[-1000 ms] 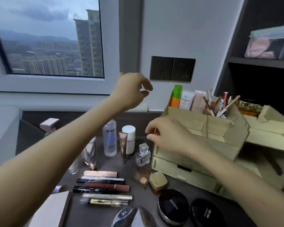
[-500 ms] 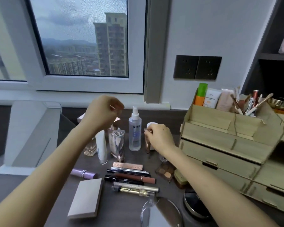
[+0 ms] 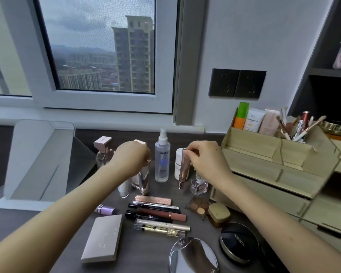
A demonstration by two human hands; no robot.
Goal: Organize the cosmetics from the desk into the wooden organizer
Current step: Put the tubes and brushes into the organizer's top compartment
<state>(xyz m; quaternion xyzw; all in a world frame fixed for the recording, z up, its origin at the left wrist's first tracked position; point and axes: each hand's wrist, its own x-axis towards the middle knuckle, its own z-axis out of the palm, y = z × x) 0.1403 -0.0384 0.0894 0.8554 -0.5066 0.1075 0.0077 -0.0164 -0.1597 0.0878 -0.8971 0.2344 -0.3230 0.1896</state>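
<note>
My right hand (image 3: 207, 161) pinches the top of a slim rose-gold tube (image 3: 183, 170) that stands cap-down on the dark desk, in front of a small white bottle (image 3: 179, 164). My left hand (image 3: 132, 158) is closed over the top of a metallic rose-gold tube (image 3: 144, 181) beside a white tube (image 3: 124, 189). A clear spray bottle (image 3: 162, 160) stands between my hands. The wooden organizer (image 3: 274, 164) sits at the right, its top compartments holding tubes and brushes, its drawers closed.
Several lip and eye pencils (image 3: 158, 215) lie in a row in front. Nearby are a pink palette (image 3: 103, 238), a purple lipstick (image 3: 105, 210), an eyeshadow palette (image 3: 198, 206), a gold compact (image 3: 219, 213), a black cushion compact (image 3: 238, 241), a round mirror (image 3: 193, 255), perfume bottles (image 3: 103, 152) and a standing mirror (image 3: 35, 162).
Both hands came down from near the organizer and the wall onto the upright tubes. The right hand took hold of the slim tube's top; the left hand closed over the metallic tube. The camera turned left.
</note>
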